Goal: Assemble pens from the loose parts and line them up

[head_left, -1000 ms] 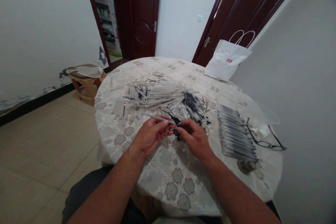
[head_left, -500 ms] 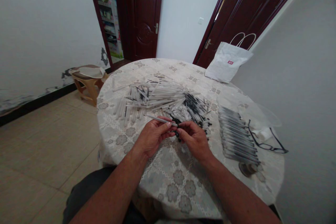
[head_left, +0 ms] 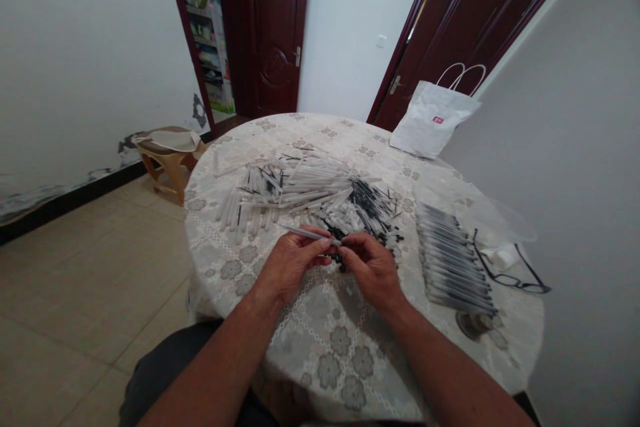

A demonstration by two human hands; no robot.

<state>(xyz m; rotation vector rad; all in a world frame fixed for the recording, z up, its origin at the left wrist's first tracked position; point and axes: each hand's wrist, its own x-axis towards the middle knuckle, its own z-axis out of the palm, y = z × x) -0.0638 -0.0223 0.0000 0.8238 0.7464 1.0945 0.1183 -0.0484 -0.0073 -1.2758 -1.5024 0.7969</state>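
Between the fingers of my left hand [head_left: 295, 260] lies a translucent white pen barrel [head_left: 305, 232], slanting down to the right. My right hand [head_left: 370, 267] is closed in a pinch at the barrel's right end, on a small dark pen part mostly hidden by the fingertips. Just beyond my hands spreads a pile of white pen barrels [head_left: 315, 181]. Black refills [head_left: 367, 200] lie at the pile's right side. Small black pen pieces [head_left: 395, 238] are scattered close to my right hand, some partly behind it.
A row of pens [head_left: 453, 257] lies to the right, beside a pair of glasses [head_left: 510, 279], clear plastic and a small round object [head_left: 473, 325]. A white paper bag [head_left: 434, 121] stands at the back right of the cloth-covered table [head_left: 345, 353]. A stool [head_left: 170, 163] stands left.
My hands have stayed nearly in place, shifting very slightly. The dark part at the barrel's right end shows less now, with the barrel and right fingertips closer together.
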